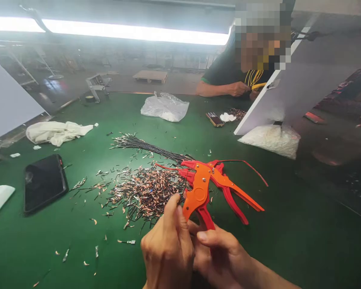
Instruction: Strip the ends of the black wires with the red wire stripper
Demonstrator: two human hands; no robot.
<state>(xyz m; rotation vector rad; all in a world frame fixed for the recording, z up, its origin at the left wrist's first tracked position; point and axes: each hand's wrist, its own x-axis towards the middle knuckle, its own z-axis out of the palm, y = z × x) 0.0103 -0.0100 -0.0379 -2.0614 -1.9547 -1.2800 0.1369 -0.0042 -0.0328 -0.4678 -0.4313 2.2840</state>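
Note:
My right hand (222,257) is wrapped round the red handle of a red and orange wire stripper (198,192), which stands upright over the green table (289,241). My left hand (168,249) is beside it, fingers pinched together against the edge of the tool's orange plate; what they pinch is too small to make out. A second red and orange stripper (231,188) lies on the table just behind, handles pointing right. Beyond the hands lie a heap of cut wire bits (144,192) and a bundle of black wires (144,146).
A black phone (43,182) and a white cloth (57,132) lie at the left. A clear plastic bag (165,106) and a bag of white pieces (270,140) sit further back. Another person (228,80) works across the table, behind a slanted white board (264,104).

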